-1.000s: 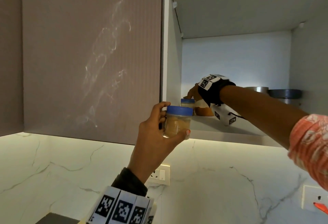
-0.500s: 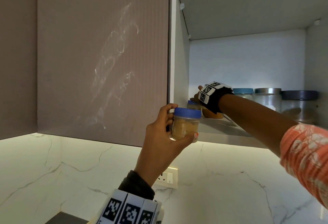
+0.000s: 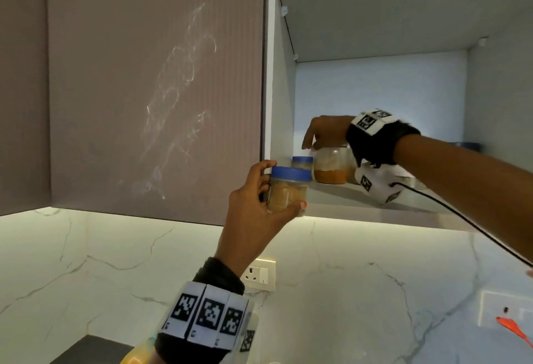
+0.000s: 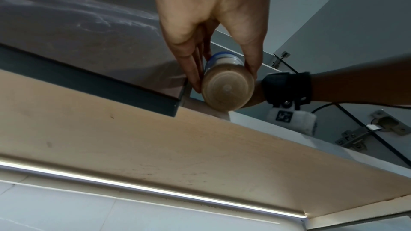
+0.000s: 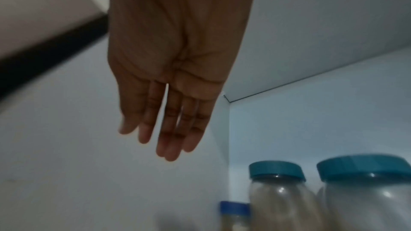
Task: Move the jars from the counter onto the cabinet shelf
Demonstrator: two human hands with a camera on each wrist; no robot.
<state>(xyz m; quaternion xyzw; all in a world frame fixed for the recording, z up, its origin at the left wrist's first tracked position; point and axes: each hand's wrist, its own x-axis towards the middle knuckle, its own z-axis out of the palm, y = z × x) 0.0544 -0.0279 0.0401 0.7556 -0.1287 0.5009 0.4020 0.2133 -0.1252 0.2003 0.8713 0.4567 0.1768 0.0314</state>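
- Right hand (image 3: 326, 132) has let go of the clear plastic jar with orange powder (image 3: 330, 165): fingers straight, empty, lifted just above its top. A second ago they were down around it.
- That jar stands on the white cabinet shelf (image 3: 340, 194); one placement done.
- Left hand (image 3: 259, 205) still grips the small blue-lidded jar of tan powder (image 3: 288, 190), in front of the shelf edge, not yet placed.
- Small blue-capped jar (image 3: 302, 162) sits between both hands.
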